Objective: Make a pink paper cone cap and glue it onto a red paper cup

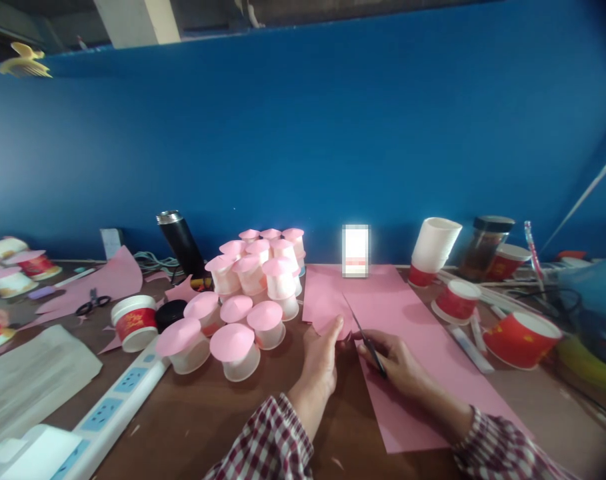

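- Far left of left hand, high up: yellow comb-shaped item (pixel 25 61) at the top edge of a smooth blue partition (pixel 263 127), which spans the view ahead of both hands.
- Well left: creased greyish sheet (pixel 33 373), matte; beyond it, black-handled scissors (pixel 93 302) on curling pink paper scraps (pixel 105 277).
- Nearer, still left: white plastic power strip (pixel 125 393) with pale blue socket faces, slanting away; red-and-white paper cup (pixel 134 323) just past its far end; dark cylindrical flask (pixel 180 243), metal rim, leaning behind.
- Just left of left hand: crowded group of pale cups topped with shallow pink paper cones (pixel 233 343); this bounds the free space on that side.
- Left hand (pixel 321 360): narrow grip, thumb over a pink paper piece (pixel 333 325) held ahead of the wrist.
- Right hand (pixel 390 357): closed round the handles of dark scissors (pixel 370 347), slim blades pointing forward-left beside the held piece. Whether the blades touch it: cannot tell.
- Under and beyond right hand: flat, smooth pink sheet (pixel 443 340).
- Right of right hand: tilted white cup stack (pixel 435 243), dark-lidded jar (pixel 485 247), wide red paper cup (pixel 523 339), tapered.
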